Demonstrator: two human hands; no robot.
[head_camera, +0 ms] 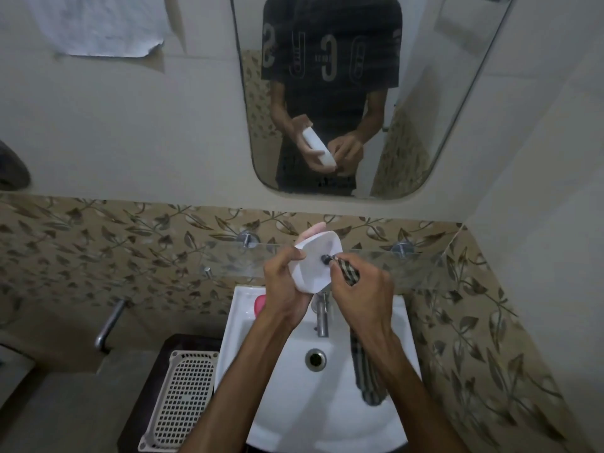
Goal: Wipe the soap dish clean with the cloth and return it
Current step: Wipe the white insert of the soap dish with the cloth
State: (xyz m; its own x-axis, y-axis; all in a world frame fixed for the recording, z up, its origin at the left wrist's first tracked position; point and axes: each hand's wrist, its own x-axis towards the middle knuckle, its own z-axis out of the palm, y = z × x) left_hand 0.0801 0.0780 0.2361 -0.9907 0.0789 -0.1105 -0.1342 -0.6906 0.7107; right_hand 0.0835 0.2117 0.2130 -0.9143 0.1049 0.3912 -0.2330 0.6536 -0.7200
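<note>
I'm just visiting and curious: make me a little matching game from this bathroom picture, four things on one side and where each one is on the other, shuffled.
Things:
1. soap dish
2. striped cloth
3. pink soap
4. white plastic basket

Places:
A. on the back left corner of the sink
B. held up in the left hand
C. on the dark stand left of the sink
D. pinched in the right hand, its tip at the dish, its tail hanging into the basin

Pairs: 1-B, 2-D, 3-A, 4-C
</note>
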